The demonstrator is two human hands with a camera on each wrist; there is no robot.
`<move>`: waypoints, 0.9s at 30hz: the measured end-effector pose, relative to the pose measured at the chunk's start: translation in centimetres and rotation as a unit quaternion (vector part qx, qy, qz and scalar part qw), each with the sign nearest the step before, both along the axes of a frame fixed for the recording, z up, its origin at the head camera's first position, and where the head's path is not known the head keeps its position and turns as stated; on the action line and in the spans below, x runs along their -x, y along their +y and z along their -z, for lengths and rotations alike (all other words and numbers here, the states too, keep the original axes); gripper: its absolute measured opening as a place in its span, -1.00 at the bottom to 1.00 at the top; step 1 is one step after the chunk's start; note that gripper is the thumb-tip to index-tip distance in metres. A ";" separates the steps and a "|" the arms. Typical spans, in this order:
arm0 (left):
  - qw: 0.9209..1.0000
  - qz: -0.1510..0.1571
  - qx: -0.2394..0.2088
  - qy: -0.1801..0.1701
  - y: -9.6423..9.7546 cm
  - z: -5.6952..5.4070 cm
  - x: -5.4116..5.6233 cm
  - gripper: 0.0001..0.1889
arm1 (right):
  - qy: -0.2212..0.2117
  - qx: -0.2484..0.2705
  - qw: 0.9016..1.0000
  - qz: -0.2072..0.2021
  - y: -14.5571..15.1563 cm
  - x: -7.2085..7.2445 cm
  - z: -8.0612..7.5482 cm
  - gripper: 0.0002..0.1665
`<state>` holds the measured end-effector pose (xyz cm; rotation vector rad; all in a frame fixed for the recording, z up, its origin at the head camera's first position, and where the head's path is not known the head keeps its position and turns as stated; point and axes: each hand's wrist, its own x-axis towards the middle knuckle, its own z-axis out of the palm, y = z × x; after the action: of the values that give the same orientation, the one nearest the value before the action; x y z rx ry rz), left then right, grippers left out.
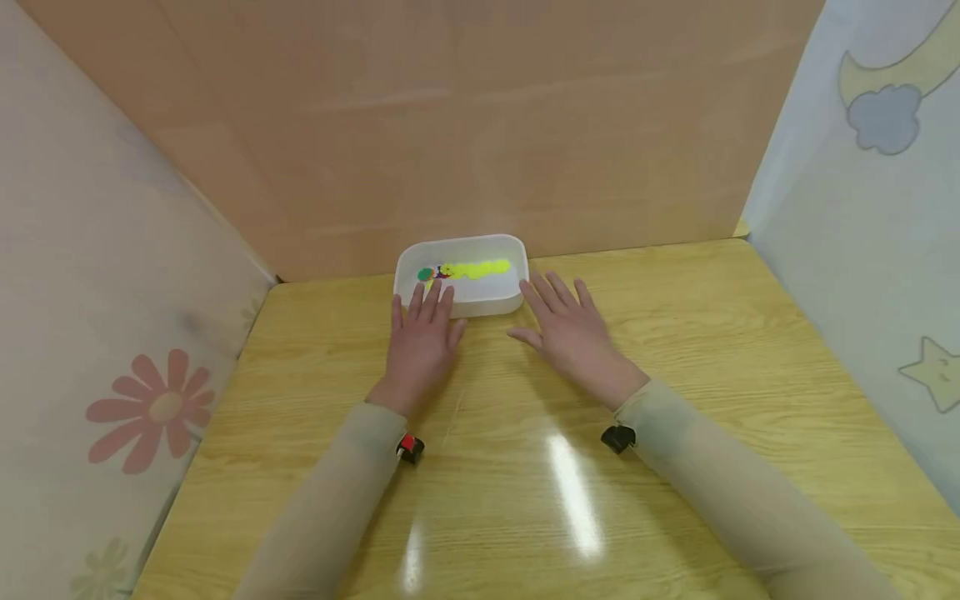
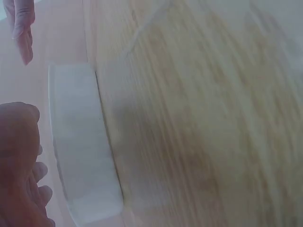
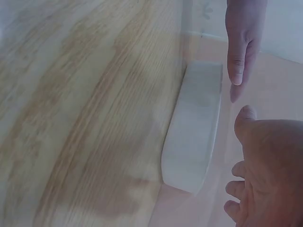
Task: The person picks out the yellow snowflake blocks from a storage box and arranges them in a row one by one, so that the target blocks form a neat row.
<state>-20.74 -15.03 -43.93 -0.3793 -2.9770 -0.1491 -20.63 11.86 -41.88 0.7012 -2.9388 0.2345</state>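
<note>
Near the back edge of the table a white plastic box [image 1: 483,307] stands upright, with bright yellow, green and other coloured pieces [image 1: 480,268] lying in it. My left hand [image 1: 422,346], palm down with fingers spread, reaches to the box's front left side. At the front right corner is my right hand [image 1: 573,337], its fingers also spread and straight. Neither hand holds anything. Both wrist views show the box's side wall [image 2: 85,142], with the left hand [image 2: 19,161] and the right hand [image 3: 274,165] beside it. Whether the fingertips touch the box I cannot tell.
The wooden table [image 1: 495,467] runs up to a tan panel [image 1: 465,125] behind the box. Pale walls with printed pictures, a flower [image 1: 161,408] on the left and a star [image 1: 933,375] on the right, border both sides.
</note>
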 end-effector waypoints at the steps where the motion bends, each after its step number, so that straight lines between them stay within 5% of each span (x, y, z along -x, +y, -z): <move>1: 1.000 -0.002 -0.002 0.001 -0.1 0.1 0.1 -0.26 | -0.001 0.001 1.000 -0.001 -0.2 0.1 0.0 0.02; 11: 0.999 -0.027 -0.010 -0.020 -0.9 0.5 0.6 -0.25 | -0.039 0.005 0.999 0.003 -2.0 1.2 0.8 0.02; 27: 0.999 -0.024 -0.013 -0.029 -0.9 0.6 0.1 -0.28 | -0.046 -0.013 0.999 -0.003 -2.3 1.2 1.3 0.00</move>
<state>-20.80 -15.97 -44.55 -0.3042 -3.0350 -0.1964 -21.86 9.56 -43.15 0.7200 -3.0321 0.2368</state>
